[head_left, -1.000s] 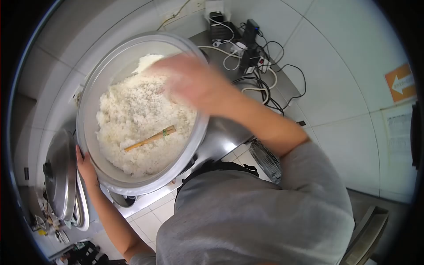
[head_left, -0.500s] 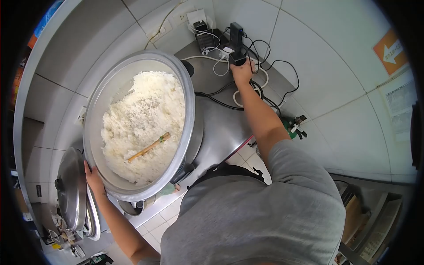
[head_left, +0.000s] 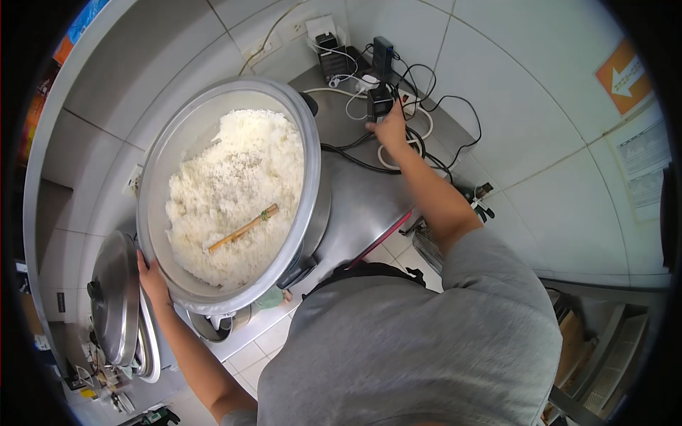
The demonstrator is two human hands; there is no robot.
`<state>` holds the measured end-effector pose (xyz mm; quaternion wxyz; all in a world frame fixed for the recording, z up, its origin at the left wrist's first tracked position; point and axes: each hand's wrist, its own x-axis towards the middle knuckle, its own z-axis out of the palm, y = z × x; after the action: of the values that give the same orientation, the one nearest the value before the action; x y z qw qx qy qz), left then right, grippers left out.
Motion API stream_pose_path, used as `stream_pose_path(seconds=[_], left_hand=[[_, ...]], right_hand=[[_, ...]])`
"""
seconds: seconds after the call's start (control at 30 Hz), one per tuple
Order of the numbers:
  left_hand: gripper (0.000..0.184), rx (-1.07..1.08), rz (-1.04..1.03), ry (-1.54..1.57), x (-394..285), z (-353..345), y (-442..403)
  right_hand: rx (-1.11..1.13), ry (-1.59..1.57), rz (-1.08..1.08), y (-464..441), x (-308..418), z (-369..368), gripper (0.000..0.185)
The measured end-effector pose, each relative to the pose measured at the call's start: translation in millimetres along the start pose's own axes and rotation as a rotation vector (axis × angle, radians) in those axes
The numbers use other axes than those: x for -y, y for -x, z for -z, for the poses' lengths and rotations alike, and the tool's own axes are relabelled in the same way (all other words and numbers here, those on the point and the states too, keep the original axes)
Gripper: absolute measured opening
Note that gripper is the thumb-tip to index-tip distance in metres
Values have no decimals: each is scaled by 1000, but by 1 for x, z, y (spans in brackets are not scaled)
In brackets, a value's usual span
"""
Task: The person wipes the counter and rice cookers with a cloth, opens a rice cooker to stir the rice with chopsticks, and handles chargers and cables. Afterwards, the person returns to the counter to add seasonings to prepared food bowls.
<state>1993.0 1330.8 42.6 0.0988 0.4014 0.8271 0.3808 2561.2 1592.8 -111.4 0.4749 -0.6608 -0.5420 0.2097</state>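
A large metal pot [head_left: 312,177] stands tilted in view on the steel counter, with white cooked rice [head_left: 241,163] in it. On the rice lies a wooden stick [head_left: 245,228] with a green band near one end. My left hand [head_left: 153,284] rests with stretched fingers along the pot's outer left side, close to a metal lid [head_left: 117,305]. At the back of the counter, my right hand [head_left: 391,130] is beside a black power adapter [head_left: 379,103], its thumb and forefinger apart. The forefinger reaches toward a white power strip [head_left: 408,105] among the cables.
Black cables [head_left: 362,167] and a white cord loop over the counter [head_left: 362,206]. Another black box [head_left: 334,62] stands by the tiled wall. An orange arrow sign [head_left: 625,77] hangs at right. Metal shelving [head_left: 604,362] is at lower right.
My right hand has drawn slightly back from the black adapter, and its fingers have spread. The left hand stays by the pot. The view has shifted a little.
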Motion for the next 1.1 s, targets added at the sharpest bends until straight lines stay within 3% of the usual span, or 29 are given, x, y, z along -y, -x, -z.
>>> stream_pose_path(seconds=[0.23,0.43,0.7,0.93,1.1], left_hand=[[55,-23,1,-10,-6,-2,0],[57,-33,-10,21,2,-5,-8],[60,-4,-87,63,21,-12,-27],[62,-14,-161,-20,32,-16,-41],[61,-73,-196,-88,39,-15,-46]], right_hand=[[168,89,178,135,32,14,81],[211,-86,196,184,34,31,75],[217,-132,27,258,45,72,69],[286,-93,-51,288,29,94,60],[248,-96,63,247,32,99,49]])
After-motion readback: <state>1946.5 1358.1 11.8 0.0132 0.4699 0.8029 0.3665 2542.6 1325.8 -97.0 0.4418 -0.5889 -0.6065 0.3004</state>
